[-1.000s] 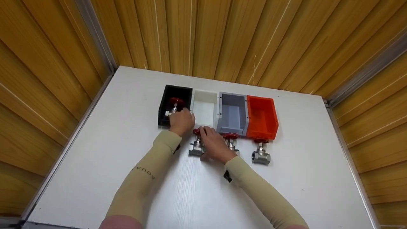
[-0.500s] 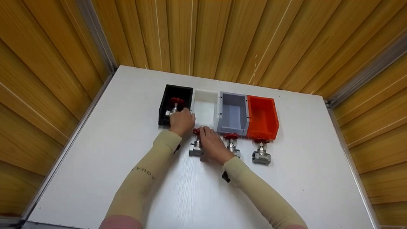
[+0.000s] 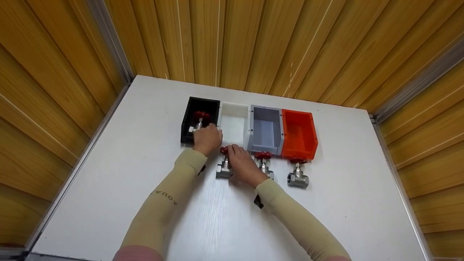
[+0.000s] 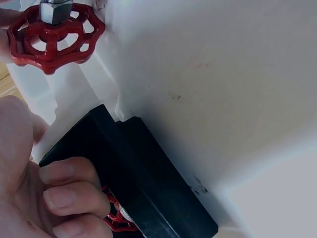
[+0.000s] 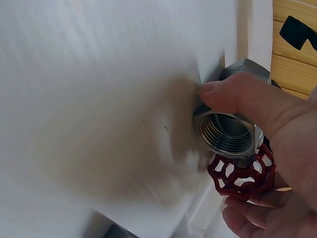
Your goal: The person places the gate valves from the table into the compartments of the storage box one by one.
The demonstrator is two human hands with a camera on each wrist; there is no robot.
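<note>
One valve in a bin, another in the right hand's grip.

Closest to the person, the right hand (image 3: 243, 165) grips a metal valve (image 3: 223, 170), thumb across its body, fingers by the red wheel (image 5: 242, 173). Just right of that hand sits a second valve (image 3: 264, 166), and farther right a third valve (image 3: 298, 177). A little farther off, the left hand (image 3: 207, 139) has its fingers curled with nothing visible inside them; I can't tell whether it touches the binned valve (image 3: 198, 124) just beyond, in the black bin (image 3: 185, 123). Past the right hand stand the white bin (image 3: 233, 127), grey bin (image 3: 264, 132) and orange bin (image 3: 299, 130), none showing a valve. I'd judge it a quarter done, three valves remaining outside. Behind everything rises a wooden wall (image 3: 235, 43).
</note>
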